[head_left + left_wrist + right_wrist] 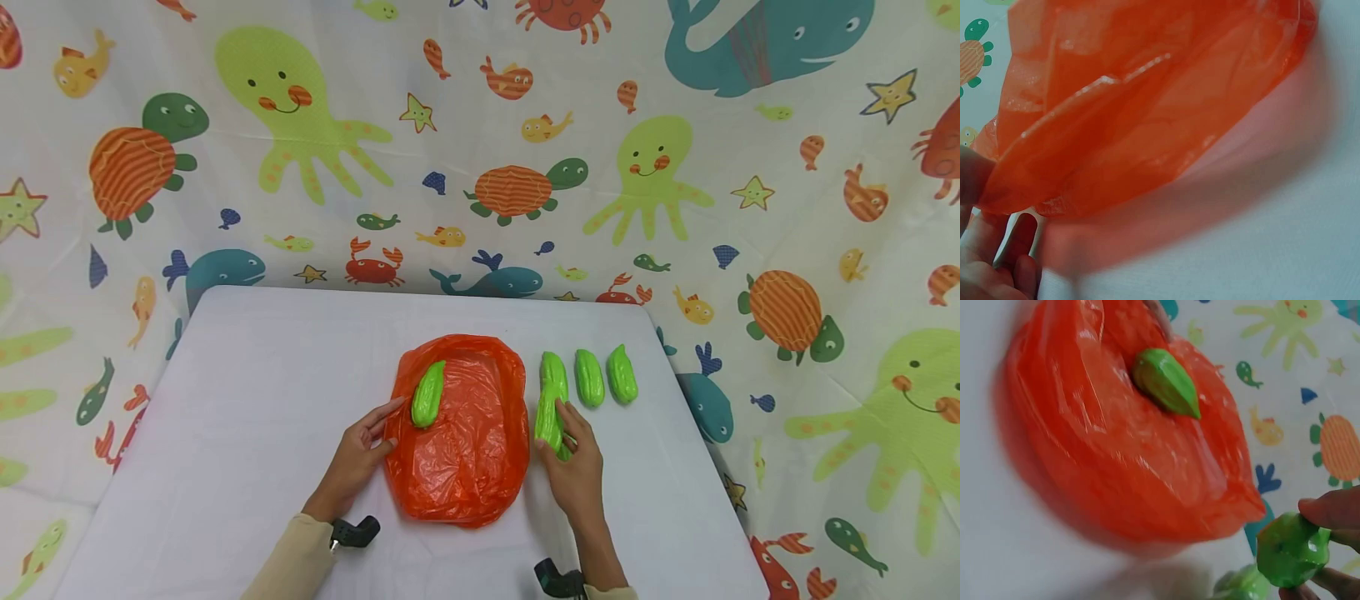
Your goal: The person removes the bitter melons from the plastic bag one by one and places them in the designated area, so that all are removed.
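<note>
An orange-red plastic bag (pixel 465 467) lies on the white table with its rim spread open. One bright green, ridged, gourd-like vegetable (pixel 429 396) rests inside it on the left. At the bag's left edge, my left hand (pixel 356 462) pinches the rim (pixel 1010 194) between thumb and fingers. My right hand (pixel 577 467), just right of the bag, grips another green gourd (pixel 1291 550) by thumb and fingertips. Behind it lies a green gourd (pixel 555 371); more green shows under the hand, partly hidden.
Two more green gourds, one (pixel 589 379) beside the other (pixel 622 375), lie at the right of the table (pixel 285 375). A curtain (pixel 480 125) printed with sea animals hangs behind and beside the table.
</note>
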{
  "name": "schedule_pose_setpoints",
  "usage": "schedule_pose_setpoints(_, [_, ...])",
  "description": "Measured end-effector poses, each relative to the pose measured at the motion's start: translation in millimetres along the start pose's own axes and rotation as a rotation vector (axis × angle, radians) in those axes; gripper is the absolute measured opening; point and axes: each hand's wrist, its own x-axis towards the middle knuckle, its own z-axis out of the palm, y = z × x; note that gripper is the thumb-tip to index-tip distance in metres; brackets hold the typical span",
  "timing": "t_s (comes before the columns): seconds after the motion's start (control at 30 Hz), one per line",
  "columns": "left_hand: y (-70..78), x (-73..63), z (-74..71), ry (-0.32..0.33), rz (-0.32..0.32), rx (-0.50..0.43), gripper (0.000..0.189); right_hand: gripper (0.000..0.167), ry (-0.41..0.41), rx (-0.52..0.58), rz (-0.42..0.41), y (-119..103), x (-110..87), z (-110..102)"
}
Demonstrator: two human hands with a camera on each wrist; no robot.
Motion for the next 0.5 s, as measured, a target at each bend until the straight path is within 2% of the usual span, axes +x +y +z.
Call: schedule_pose_setpoints(0.5, [0.4,0.0,0.8,-0.004,0.006,-0.002,0.061,0.074,0.102,-0.08,0.042,25.1,12.6,-44.6])
